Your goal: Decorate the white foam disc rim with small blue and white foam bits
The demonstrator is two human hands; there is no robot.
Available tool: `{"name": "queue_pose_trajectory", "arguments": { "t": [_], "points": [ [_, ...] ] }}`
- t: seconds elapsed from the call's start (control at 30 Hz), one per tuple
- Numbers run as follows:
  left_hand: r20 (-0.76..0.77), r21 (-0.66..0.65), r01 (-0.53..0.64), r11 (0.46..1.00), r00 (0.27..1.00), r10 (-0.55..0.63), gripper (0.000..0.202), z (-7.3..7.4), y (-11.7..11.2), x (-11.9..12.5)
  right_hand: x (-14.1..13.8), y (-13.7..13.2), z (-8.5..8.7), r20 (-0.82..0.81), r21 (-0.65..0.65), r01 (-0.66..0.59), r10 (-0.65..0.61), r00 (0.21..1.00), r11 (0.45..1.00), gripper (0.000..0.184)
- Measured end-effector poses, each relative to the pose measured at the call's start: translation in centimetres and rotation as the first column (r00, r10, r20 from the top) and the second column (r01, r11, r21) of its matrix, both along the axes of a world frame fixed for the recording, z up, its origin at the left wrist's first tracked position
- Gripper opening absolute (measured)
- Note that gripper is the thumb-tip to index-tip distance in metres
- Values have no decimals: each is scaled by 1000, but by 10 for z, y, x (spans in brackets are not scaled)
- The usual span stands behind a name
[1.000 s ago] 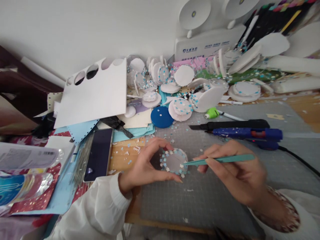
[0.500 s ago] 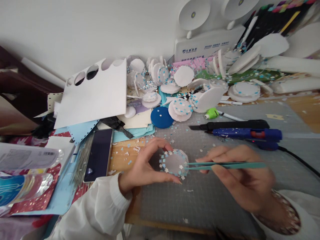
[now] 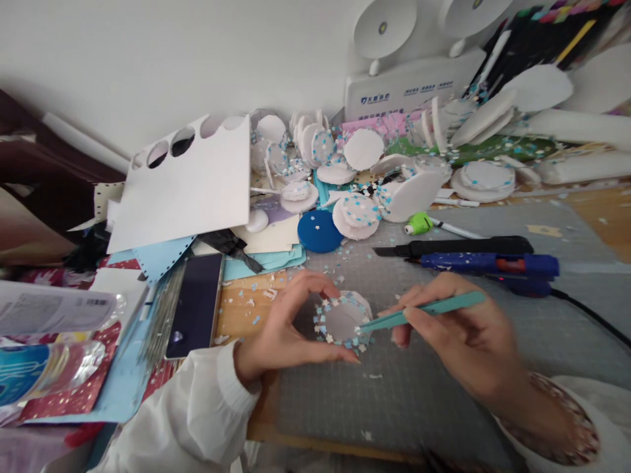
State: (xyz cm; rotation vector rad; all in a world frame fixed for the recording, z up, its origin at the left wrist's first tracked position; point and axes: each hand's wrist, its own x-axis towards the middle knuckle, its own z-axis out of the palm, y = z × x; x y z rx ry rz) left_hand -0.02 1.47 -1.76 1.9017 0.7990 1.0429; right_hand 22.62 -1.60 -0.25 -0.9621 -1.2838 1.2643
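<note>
My left hand [image 3: 288,328] curls its thumb and fingers around the left side of a small round white disc [image 3: 342,322]. Tiny white and blue flower-shaped pieces ring the disc's rim. Teal tweezers [image 3: 428,310] are pinched between the thumb and fingers of my right hand [image 3: 461,335]. Their tips point left and meet the flowers on the disc's right edge; whether a piece is between the tips is too small to tell. Beneath both hands lies a grey cutting mat [image 3: 384,401].
Behind the mat are a blue glue gun [image 3: 488,265], a black utility knife [image 3: 458,246], a blue round lid [image 3: 319,231] and several flower-trimmed white discs [image 3: 357,213]. To the left lie a phone [image 3: 194,305], a white board with round holes [image 3: 192,190] and a plastic bottle [image 3: 54,368].
The tweezers have moved slightly left over the disc's edge, tilted with their back end raised, and their arms have come together. My left hand and the disc have barely moved.
</note>
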Motion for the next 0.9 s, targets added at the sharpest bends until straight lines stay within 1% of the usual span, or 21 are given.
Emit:
{"name": "queue_pose_trajectory", "arguments": {
  "t": [0.13, 0.33, 0.7, 0.8, 0.9],
  "points": [
    [4, -4, -11, 1000, 1000, 11, 67, 0, 0, 0, 3, 1, -7, -58, -116, -45, 38, 998, 992, 6],
    [3, -14, -16, 1000, 1000, 16, 66, -1, 0, -1, 2, 4, -10, -177, -184, -92, 59, 982, 979, 6],
    [18, -12, -12, 1000, 1000, 13, 65, 0, 1, -1, 4, 3, -13, -165, -160, -88, 61, 984, 983, 4],
    [7, -20, -26, 999, 1000, 26, 67, -1, 0, -2, 5, 2, -14, -163, -143, -84, 60, 985, 986, 5],
    [2, -26, -37, 999, 999, 37, 67, -2, 0, -2, 5, 1, -15, -162, -155, -72, 46, 986, 985, 5]
  ]
}}
